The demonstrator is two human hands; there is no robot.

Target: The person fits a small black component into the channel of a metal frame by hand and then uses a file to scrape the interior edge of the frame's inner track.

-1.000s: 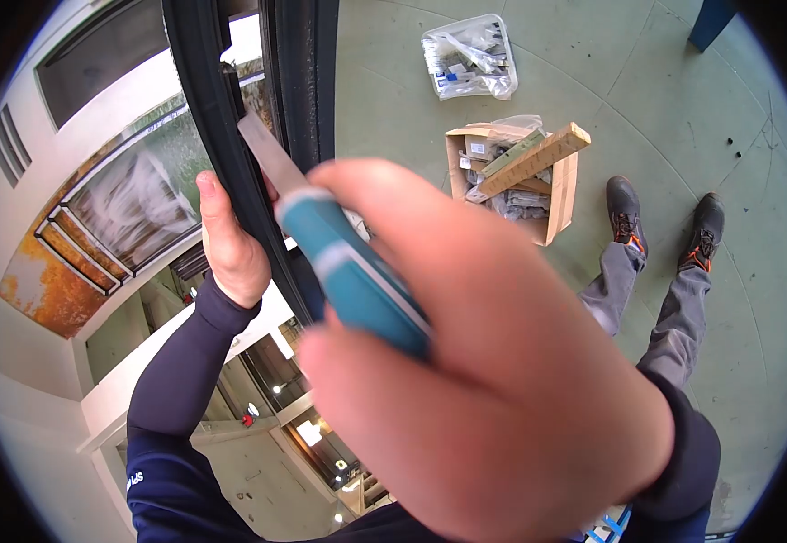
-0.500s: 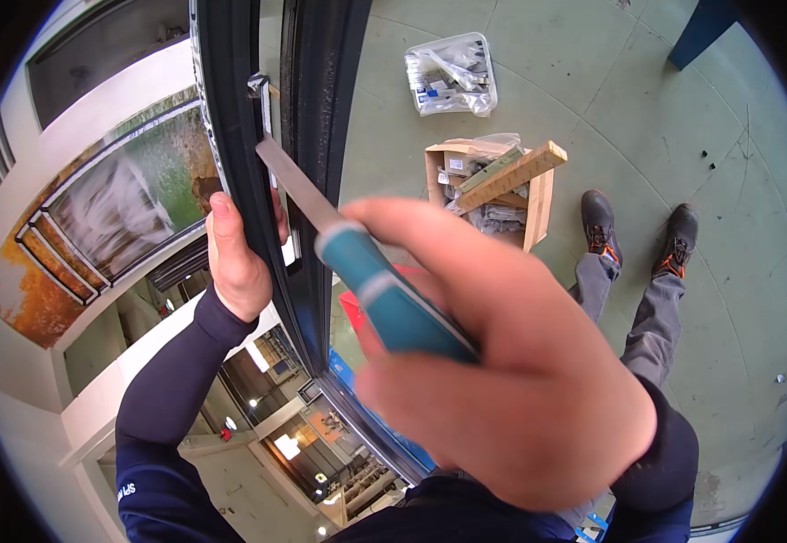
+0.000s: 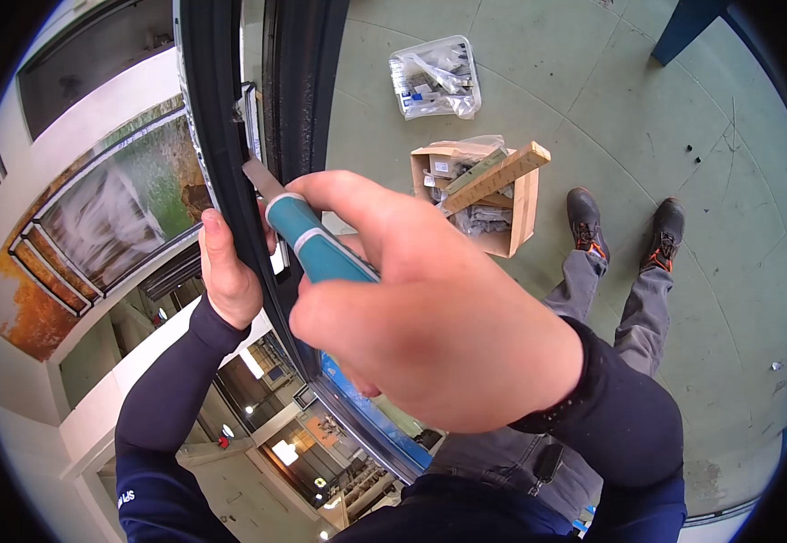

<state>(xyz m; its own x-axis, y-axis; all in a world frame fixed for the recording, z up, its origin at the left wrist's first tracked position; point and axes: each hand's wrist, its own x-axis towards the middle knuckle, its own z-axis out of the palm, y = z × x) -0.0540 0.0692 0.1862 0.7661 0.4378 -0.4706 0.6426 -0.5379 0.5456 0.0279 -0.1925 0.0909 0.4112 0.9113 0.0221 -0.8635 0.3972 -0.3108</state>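
A dark metal door frame runs up the left of the view. My left hand grips its edge, thumb on the near face and fingertips showing past the other side. In my closed right hand is a flat file with a teal and grey handle. The short visible length of its blade reaches the frame above my left hand, its tip at the slot. A light metal fitting sits in the frame just above that tip.
On the green floor lie a clear plastic tub of bagged parts and a cardboard box with a wooden piece sticking out. My work shoes are to the right. A blue post stands at the upper right.
My right hand and the file have moved left, closer to the frame, and less of the blade shows. My left hand keeps its grip. The whole view has shifted slightly.
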